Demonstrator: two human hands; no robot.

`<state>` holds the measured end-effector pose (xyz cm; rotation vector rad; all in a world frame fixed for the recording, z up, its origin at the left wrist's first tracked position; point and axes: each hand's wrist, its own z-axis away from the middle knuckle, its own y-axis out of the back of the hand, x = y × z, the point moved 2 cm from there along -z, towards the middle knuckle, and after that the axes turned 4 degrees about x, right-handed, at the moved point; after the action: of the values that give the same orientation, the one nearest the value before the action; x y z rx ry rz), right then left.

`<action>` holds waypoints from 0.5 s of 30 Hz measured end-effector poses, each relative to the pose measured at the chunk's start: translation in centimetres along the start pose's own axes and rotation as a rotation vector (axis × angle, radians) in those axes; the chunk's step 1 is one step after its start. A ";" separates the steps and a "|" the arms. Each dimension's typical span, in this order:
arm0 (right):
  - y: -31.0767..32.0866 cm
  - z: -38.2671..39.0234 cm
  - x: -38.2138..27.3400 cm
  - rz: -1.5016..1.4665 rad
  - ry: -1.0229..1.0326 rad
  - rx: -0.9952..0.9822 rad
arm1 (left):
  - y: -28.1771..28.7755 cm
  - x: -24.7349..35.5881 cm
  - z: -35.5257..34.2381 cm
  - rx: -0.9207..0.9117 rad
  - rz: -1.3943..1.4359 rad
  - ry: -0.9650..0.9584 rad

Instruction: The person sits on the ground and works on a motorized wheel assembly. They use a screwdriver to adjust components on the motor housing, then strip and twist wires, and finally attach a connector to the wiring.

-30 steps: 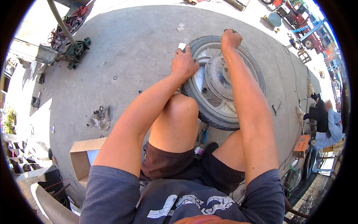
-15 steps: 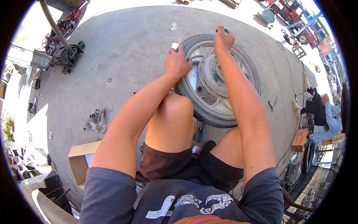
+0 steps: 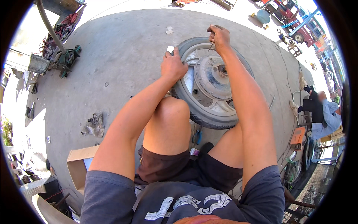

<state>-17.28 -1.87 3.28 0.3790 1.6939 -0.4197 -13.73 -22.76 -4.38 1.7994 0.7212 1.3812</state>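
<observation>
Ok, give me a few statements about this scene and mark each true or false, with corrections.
1. The left hand is at the left side of the wheel. True.
2. The right hand is empty. False: the right hand holds a thin tool.
3. A crumpled bag lies left of the wheel. True.
4. The cardboard box stands right of the wheel. False: the cardboard box is to the left.
5. The orange box is right of the wheel. True.
</observation>
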 end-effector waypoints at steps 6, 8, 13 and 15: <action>-2.0 2.8 -2.3 -0.040 -0.050 -0.122 | 0.2 0.2 0.1 -0.006 -0.010 0.005; -2.0 3.8 -2.1 -0.009 -0.076 -0.169 | 0.1 0.2 0.1 -0.002 -0.008 0.005; -1.8 5.2 -0.9 0.010 -0.083 -0.177 | -0.1 0.0 -0.2 -0.001 -0.008 0.001; -1.8 5.2 -0.5 0.017 -0.095 -0.188 | -0.2 0.0 -0.1 0.002 -0.014 -0.003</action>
<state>-13.59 -5.89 3.10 0.2319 1.6209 -0.2592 -13.85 -22.60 -4.49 1.7946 0.7327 1.3684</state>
